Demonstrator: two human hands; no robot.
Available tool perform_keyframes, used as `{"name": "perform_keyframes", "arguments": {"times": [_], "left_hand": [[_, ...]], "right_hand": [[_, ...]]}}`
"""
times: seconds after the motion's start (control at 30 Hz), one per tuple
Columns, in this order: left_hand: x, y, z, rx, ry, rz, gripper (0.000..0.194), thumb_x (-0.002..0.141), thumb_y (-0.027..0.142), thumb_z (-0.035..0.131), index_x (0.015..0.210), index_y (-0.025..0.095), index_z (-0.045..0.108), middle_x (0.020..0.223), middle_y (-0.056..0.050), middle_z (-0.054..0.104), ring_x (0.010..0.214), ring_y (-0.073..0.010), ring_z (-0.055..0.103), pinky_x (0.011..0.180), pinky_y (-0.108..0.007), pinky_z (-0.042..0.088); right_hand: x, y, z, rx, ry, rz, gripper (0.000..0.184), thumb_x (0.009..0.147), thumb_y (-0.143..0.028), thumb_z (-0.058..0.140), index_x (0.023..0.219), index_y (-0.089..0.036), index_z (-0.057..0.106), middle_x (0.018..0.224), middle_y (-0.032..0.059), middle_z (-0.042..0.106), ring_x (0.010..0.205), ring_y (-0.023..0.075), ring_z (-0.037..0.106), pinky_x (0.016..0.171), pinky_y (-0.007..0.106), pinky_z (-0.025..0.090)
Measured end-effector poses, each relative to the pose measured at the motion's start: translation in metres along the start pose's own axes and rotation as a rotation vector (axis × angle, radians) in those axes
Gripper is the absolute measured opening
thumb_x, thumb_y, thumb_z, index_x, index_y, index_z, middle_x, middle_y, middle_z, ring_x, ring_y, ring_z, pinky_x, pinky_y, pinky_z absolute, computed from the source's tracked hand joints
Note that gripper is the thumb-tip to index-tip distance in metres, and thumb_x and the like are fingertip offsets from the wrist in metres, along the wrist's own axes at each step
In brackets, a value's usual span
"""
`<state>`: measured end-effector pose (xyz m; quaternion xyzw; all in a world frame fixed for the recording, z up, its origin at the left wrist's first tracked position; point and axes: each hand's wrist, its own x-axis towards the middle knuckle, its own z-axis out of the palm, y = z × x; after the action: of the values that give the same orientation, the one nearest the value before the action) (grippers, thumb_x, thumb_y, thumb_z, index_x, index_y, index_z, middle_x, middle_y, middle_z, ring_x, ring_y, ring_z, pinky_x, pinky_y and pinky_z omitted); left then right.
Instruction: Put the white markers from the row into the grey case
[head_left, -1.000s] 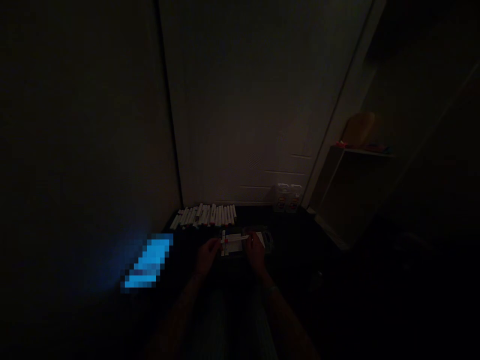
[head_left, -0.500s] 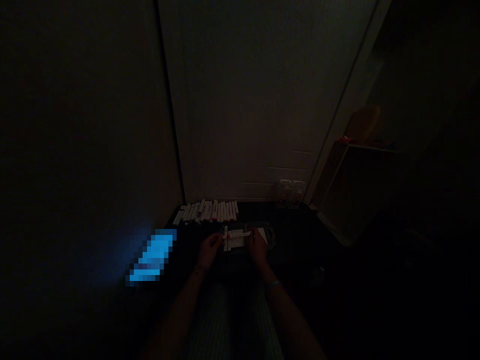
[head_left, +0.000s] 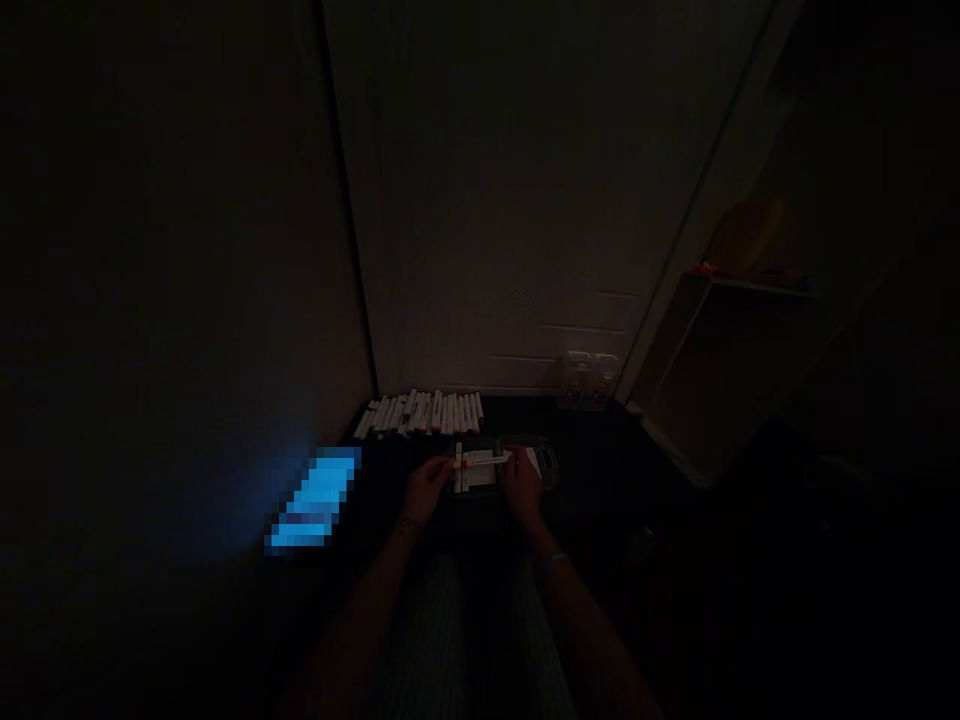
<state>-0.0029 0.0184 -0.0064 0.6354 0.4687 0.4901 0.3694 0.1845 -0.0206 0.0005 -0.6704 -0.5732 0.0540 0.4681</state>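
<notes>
A white marker with a red band (head_left: pixel 486 461) lies level between my two hands, pinched at both ends. My left hand (head_left: pixel 426 488) has its fingers closed on the left end, by the red band. On the right end, my right hand (head_left: pixel 523 486) is closed. Below them is an open clear plastic case (head_left: pixel 553 462), with pale paper or a card (head_left: pixel 480 476) in it. Another white marker (head_left: pixel 460 482) lies upright in the picture at the case's left side, partly crossed by the held one. The dim light blurs fine detail.
Behind the case, a row of several white markers (head_left: pixel 420 412) lies on the dark table (head_left: pixel 600 470). Two clear packages (head_left: pixel 589 380) stand against the wall. At left glows a blurred blue screen (head_left: pixel 315 500). A shelf unit (head_left: pixel 694 340) stands at right.
The whole view has shifted slightly, so things sit a little higher and further right. Both hands keep hold of the marker in nearly the same pose.
</notes>
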Motion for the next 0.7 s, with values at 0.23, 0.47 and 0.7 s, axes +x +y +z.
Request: {"name": "perform_keyframes", "arguments": {"times": [0.23,0.47,0.7], "left_hand": [[0.0005,-0.0022,0.0007,0.052,0.027,0.024,0.036,0.075,0.049,0.048,0.086,0.017,0.061,0.069,-0.001,0.065,0.071,-0.0167,0.060,0.069,-0.026,0.043],[0.0011,-0.0041,0.0016,0.064,0.026,0.038,0.035,0.076,0.047,0.047,0.088,0.017,0.061,0.070,-0.001,0.066,0.072,-0.0172,0.061,0.069,-0.027,0.044],[0.0003,-0.0027,0.0011,0.061,0.013,0.030,0.034,0.075,0.046,0.047,0.089,0.017,0.060,0.069,-0.001,0.065,0.072,-0.0171,0.060,0.069,-0.027,0.043]], "right_hand": [[-0.0012,0.0004,0.0012,-0.036,-0.011,-0.011,0.032,0.091,-0.032,0.026,0.107,-0.022,0.052,0.081,0.0008,0.062,0.071,0.0146,0.056,0.059,0.022,0.034],[-0.0012,0.0018,0.0023,-0.065,-0.017,-0.034,0.031,0.090,-0.030,0.027,0.106,-0.022,0.052,0.084,0.0012,0.062,0.070,0.0142,0.056,0.059,0.022,0.034],[-0.0010,0.0033,0.0028,-0.082,-0.015,-0.041,0.031,0.090,-0.028,0.027,0.107,-0.021,0.052,0.086,0.0018,0.062,0.074,0.0144,0.056,0.062,0.022,0.035]]}}
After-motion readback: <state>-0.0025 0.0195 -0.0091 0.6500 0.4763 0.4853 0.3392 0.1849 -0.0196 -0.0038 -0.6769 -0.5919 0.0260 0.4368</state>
